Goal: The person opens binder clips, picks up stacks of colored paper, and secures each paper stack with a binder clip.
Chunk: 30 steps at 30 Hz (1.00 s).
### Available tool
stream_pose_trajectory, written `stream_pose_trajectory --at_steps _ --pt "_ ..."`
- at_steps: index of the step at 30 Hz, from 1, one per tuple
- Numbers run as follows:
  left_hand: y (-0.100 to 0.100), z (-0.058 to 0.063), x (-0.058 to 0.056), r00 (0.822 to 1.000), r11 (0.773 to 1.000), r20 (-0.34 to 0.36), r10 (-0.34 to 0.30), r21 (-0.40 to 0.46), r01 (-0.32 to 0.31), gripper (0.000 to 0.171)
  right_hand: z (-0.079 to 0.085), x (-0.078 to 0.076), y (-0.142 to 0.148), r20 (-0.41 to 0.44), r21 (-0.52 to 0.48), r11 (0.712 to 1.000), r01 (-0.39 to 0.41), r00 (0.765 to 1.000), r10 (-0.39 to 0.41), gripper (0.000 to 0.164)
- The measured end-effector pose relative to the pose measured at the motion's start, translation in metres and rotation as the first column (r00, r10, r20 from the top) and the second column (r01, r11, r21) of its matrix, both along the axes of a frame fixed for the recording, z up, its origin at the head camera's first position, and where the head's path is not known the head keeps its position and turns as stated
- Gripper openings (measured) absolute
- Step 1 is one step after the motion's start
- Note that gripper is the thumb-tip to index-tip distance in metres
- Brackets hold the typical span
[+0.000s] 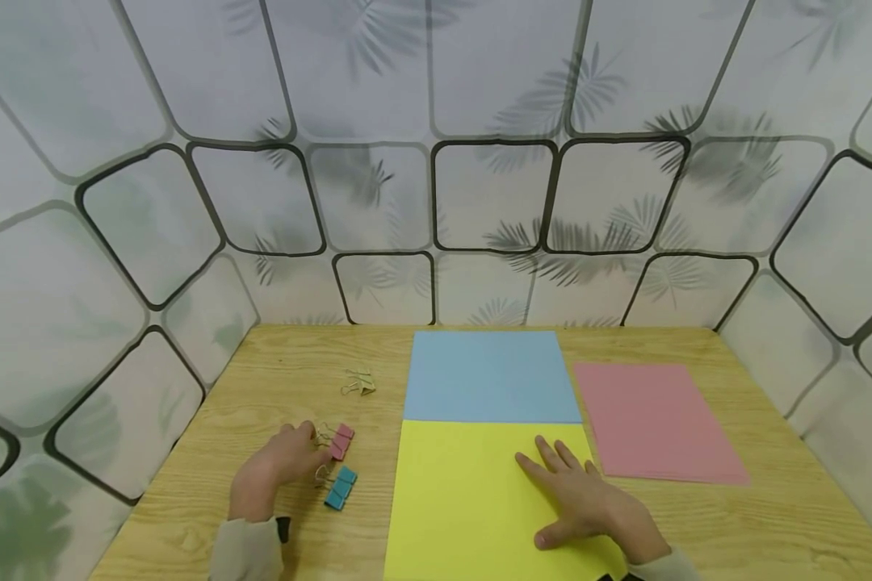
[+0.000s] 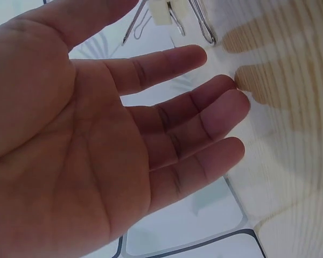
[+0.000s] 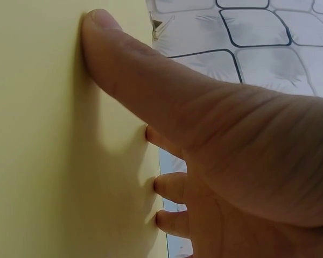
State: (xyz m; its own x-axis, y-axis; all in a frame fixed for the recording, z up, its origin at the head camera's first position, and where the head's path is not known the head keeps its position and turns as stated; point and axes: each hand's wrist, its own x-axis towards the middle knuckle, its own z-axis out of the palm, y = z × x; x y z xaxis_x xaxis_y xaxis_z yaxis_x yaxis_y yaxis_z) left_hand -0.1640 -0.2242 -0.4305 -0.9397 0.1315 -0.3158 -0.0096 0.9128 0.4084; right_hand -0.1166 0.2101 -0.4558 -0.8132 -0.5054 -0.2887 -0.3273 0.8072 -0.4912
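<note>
My left hand (image 1: 279, 464) reaches over the table beside a pink binder clip (image 1: 342, 442), fingertips right at its wire handles. The left wrist view shows the palm with loosely bent, separate fingers (image 2: 175, 67) and nothing gripped in them. Just in front of that hand lies a teal binder clip (image 1: 341, 489); farther back is a pale yellow binder clip (image 1: 364, 381). My right hand (image 1: 584, 500) spreads flat-fingered over the right part of a yellow sheet (image 1: 458, 492). Its thumb (image 3: 129, 59) and fingertips touch the paper in the right wrist view.
A blue sheet (image 1: 494, 375) lies behind the yellow one, their edges meeting. To the right is a stack of pink paper (image 1: 661, 424). The wood-grain table (image 1: 298, 355) is bordered at the back and sides by a patterned covering (image 1: 378, 194).
</note>
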Motion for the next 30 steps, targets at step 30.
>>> stream_pose_trajectory --at_steps 30 --pt "0.0084 -0.0087 -0.0034 0.971 0.999 -0.235 0.043 0.025 -0.038 0.017 0.0009 0.0014 0.0020 -0.009 -0.018 1.000 -0.021 1.000 0.021 0.110"
